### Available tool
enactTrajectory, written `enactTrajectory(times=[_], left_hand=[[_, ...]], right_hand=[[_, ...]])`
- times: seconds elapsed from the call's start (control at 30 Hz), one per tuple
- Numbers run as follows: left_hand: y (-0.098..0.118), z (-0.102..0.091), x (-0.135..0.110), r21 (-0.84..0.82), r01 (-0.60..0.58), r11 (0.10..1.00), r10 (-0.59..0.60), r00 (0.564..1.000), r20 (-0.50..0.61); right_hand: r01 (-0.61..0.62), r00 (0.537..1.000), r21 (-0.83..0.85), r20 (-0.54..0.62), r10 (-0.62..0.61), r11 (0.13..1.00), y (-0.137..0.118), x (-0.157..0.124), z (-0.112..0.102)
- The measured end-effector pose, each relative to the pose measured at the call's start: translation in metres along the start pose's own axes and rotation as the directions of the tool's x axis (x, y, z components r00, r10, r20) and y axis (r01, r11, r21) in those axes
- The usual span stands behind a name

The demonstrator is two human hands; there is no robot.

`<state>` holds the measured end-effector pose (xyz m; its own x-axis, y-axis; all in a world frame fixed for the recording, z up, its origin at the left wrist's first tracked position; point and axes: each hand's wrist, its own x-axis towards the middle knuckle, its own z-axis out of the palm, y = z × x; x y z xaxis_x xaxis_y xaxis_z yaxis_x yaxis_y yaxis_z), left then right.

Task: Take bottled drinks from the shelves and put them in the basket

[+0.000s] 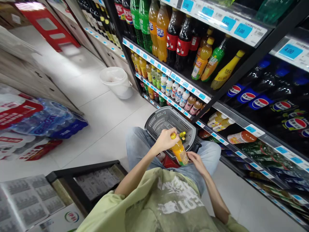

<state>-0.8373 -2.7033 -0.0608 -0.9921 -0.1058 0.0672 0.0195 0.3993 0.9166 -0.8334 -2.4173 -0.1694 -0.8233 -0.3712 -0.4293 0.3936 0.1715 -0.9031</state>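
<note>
A bottle of orange drink with a yellow cap is tilted above my lap. My left hand is closed around its neck, by the cap. Against the bottle's lower end are the fingers of my right hand, bent in and holding its base. Between my knees stands a grey shopping basket with perforated walls. Green-necked bottles with yellow caps show just behind the orange bottle, in the basket; their lower parts are hidden. Something red lies at the basket's near end, partly covered.
A drinks shelf with rows of bottles runs along the front and right. A white bucket sits on the floor ahead. Wrapped bottle packs are stacked at left. A black-framed stand and cartons are close on my left.
</note>
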Motion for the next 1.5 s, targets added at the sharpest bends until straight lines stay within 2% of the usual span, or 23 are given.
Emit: enactTrajectory(times=[0.03,0.07,0.1,0.13,0.17,0.23,0.33,0.43,0.57,0.63,0.73,0.87,1.03,1.17,1.33,1.5], left_hand=[[-0.007,0.003,0.002,0.045,0.010,0.999,-0.010,1.000,-0.003],[-0.015,0.007,0.004,0.097,0.028,0.995,-0.027,1.000,-0.008],[-0.026,0.012,0.008,0.154,0.053,0.987,-0.052,0.999,-0.016],[-0.037,0.016,0.012,0.211,0.086,0.974,-0.082,0.996,-0.026],[-0.050,0.021,0.016,0.262,0.124,0.957,-0.118,0.992,-0.039],[-0.079,0.030,0.026,0.344,0.210,0.915,-0.199,0.978,-0.068],[-0.123,0.044,0.038,0.427,0.321,0.846,-0.316,0.945,-0.085],[-0.164,0.060,0.044,0.524,0.353,0.775,-0.395,0.918,-0.034],[-0.208,0.082,0.046,0.645,0.265,0.716,-0.446,0.885,0.132],[-0.226,0.090,0.048,0.674,0.205,0.710,-0.459,0.860,0.223],[-0.249,0.104,0.050,0.706,0.120,0.698,-0.489,0.800,0.348],[-0.272,0.123,0.049,0.736,0.036,0.676,-0.529,0.720,0.450],[-0.295,0.149,0.051,0.767,-0.059,0.639,-0.570,0.633,0.524],[-0.314,0.171,0.058,0.786,-0.127,0.605,-0.604,0.570,0.557],[-0.329,0.194,0.060,0.809,-0.167,0.563,-0.646,0.523,0.557],[-0.335,0.200,0.062,0.828,-0.158,0.538,-0.684,0.493,0.538]], right_hand=[[0.041,0.997,-0.096,-0.068,-0.048,0.995,-0.002,0.008,-0.021],[0.120,0.974,-0.367,-0.136,-0.181,0.922,-0.003,0.016,-0.043],[0.151,0.936,-0.603,-0.168,-0.310,0.783,-0.001,0.024,-0.064],[0.155,0.901,-0.758,-0.154,-0.405,0.634,0.002,0.031,-0.084],[0.167,0.884,-0.835,-0.109,-0.455,0.524,0.006,0.038,-0.100],[0.174,0.873,-0.863,-0.087,-0.480,0.473,0.016,0.048,-0.121],[0.171,0.858,-0.838,-0.132,-0.497,0.518,0.029,0.057,-0.132],[0.147,0.818,-0.810,-0.223,-0.530,0.568,0.038,0.058,-0.134],[0.160,0.761,-0.820,-0.253,-0.598,0.550,0.041,0.057,-0.135],[0.158,0.754,-0.830,-0.247,-0.608,0.534,0.040,0.058,-0.134],[0.151,0.754,-0.827,-0.258,-0.604,0.542,0.039,0.060,-0.132],[0.154,0.756,-0.814,-0.268,-0.597,0.560,0.038,0.061,-0.131],[0.199,0.721,-0.806,-0.265,-0.640,0.558,0.038,0.061,-0.129],[0.154,0.727,-0.807,-0.298,-0.619,0.570,0.035,0.060,-0.129],[0.137,0.725,-0.801,-0.320,-0.610,0.583,0.032,0.059,-0.129],[0.132,0.717,-0.802,-0.328,-0.615,0.582,0.030,0.060,-0.127]])
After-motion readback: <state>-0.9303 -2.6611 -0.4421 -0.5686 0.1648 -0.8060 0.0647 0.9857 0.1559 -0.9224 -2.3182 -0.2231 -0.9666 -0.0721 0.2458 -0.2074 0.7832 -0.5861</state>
